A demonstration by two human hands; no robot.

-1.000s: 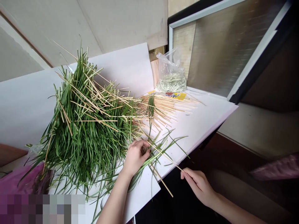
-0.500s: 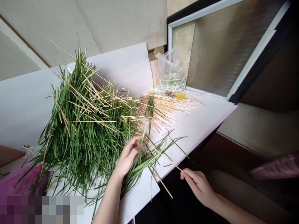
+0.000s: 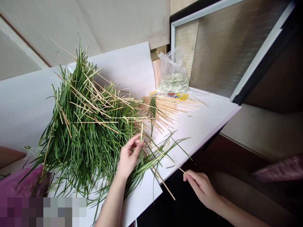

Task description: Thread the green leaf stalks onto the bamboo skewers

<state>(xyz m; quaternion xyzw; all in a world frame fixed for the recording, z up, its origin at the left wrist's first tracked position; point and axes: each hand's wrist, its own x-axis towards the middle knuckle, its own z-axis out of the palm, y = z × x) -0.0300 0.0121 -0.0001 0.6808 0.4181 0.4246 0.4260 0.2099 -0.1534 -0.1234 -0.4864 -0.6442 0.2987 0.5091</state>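
Observation:
Between the thumb and fingers of my left hand (image 3: 129, 154) is a garlic chive stalk (image 3: 142, 130), its pale end standing up above the fingertips. My right hand (image 3: 201, 187), past the table's front edge, pinches one end of a thin bamboo skewer (image 3: 171, 161). The skewer slants up and left toward my left hand, over loose chive leaves (image 3: 151, 164). Left of my hands rises a big heap of garlic chives (image 3: 87, 145) with several skewers lying across it. Whether the skewer's far tip touches the stalk I cannot tell.
Many bamboo skewers (image 3: 165, 110) lie fanned out behind my hands with a small chive bundle (image 3: 152, 108) on them. A clear plastic bag (image 3: 172, 75) with pale green pieces stands at the back. The white table (image 3: 201, 118) ends at a slanting front edge. Pink plastic (image 3: 23, 183) lies far left.
The stalk in my left hand has turned more upright, and the hand has shifted slightly left. My right hand and the skewer have hardly moved.

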